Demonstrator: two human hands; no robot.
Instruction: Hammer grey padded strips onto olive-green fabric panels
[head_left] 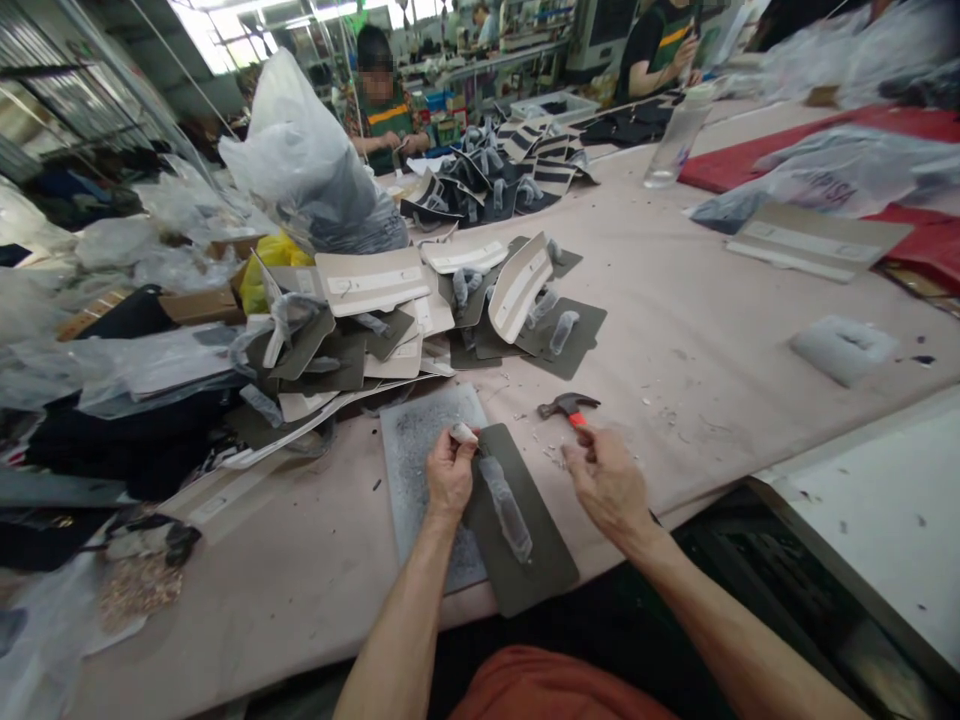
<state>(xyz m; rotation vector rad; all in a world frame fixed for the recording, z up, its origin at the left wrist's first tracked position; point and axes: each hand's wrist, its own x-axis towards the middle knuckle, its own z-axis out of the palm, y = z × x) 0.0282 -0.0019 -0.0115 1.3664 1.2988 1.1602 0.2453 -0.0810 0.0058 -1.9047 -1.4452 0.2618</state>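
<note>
A dark olive-grey panel (544, 535) lies slanted in front of me, partly over a speckled grey board (409, 440). Along its middle runs a strap handle (508, 512) wrapped in clear plastic. My left hand (448, 480) is closed at the panel's upper left edge, pinching a small whitish piece (463, 433) whose exact kind I cannot make out. To the right of the panel, my right hand (611, 488) curls over the handle of a claw hammer (571, 406). The hammer's head and a bit of orange-red grip show beyond the fingers; the hand hides most of the handle.
Beige and olive panels (375, 285) with wrapped handles are heaped behind the board. A stuffed plastic bag (300, 160) stands behind them. Further right are a bottle (679, 140), a white foam-like block (844, 348) and a loose panel (817, 243). A co-worker (386, 115) sits across the table.
</note>
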